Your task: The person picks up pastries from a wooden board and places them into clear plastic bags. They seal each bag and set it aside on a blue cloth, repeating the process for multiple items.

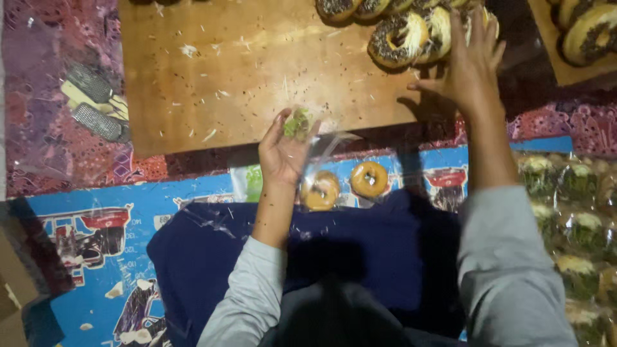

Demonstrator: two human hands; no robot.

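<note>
My left hand (283, 151) is raised palm up just below the wooden board (257, 71). It pinches a clear plastic bag (321, 151) with a green patch at its top. My right hand (472, 64) stretches to the board's far right, its fingers spread over a row of doughnuts (398, 38) topped with chocolate sprinkles and grated cheese. The fingertips touch the doughnuts, but nothing is gripped. Two plain golden doughnut rings (369, 178) lie below my left hand on the blue printed mat (96, 212); whether one sits inside the bag is unclear.
A second board (559, 71) with more topped doughnuts stands at the top right. Several bagged doughnuts (572, 218) are piled at the right edge. Two metal graters (96, 103) lie left of the board on patterned cloth. A dark blue cloth (360, 257) covers my lap.
</note>
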